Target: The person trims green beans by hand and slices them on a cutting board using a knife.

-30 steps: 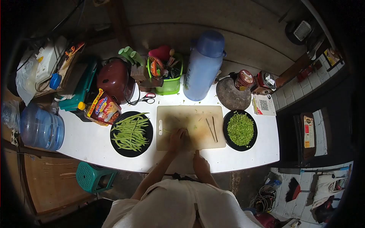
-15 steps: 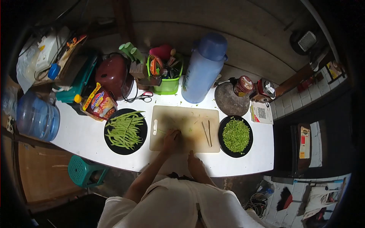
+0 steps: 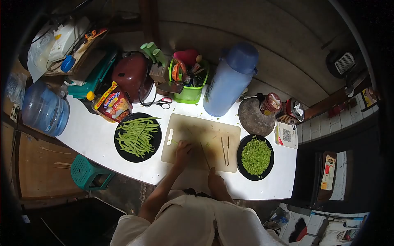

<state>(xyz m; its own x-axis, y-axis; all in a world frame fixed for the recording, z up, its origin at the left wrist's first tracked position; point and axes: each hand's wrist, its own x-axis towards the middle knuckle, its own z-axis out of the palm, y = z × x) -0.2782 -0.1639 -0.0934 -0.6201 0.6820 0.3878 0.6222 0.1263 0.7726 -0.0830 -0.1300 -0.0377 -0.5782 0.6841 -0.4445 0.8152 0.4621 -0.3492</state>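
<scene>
A pale cutting board [image 3: 234, 135] lies on the white table. My left hand [image 3: 183, 152] rests on its left part with bent fingers closed on a green bean [image 3: 175, 142], whose end pokes out to the left. My right hand [image 3: 216, 181] is at the board's front edge, shut on a knife [image 3: 205, 154] with its thin blade pointing away from me over the board. Two thin brown sticks [image 3: 225, 151] lie on the board's right side. Whole green beans [image 3: 138, 137] fill a black plate [image 3: 158, 149] on the left. Chopped green beans [image 3: 256, 155] heap on another black plate [image 3: 246, 173] at right.
Behind the board stand a blue thermos [image 3: 228, 86], a green utensil basket [image 3: 188, 95], scissors [image 3: 163, 103] and a maroon appliance [image 3: 130, 76]. A stone mortar [image 3: 255, 116] is at the back right. A noodle packet [image 3: 113, 104] and a water jug [image 3: 44, 110] stand left.
The whole view has shifted and tilted slightly. The knife blade now shows clearly apart from my left hand, where before it was hard to make out beside the fingers.
</scene>
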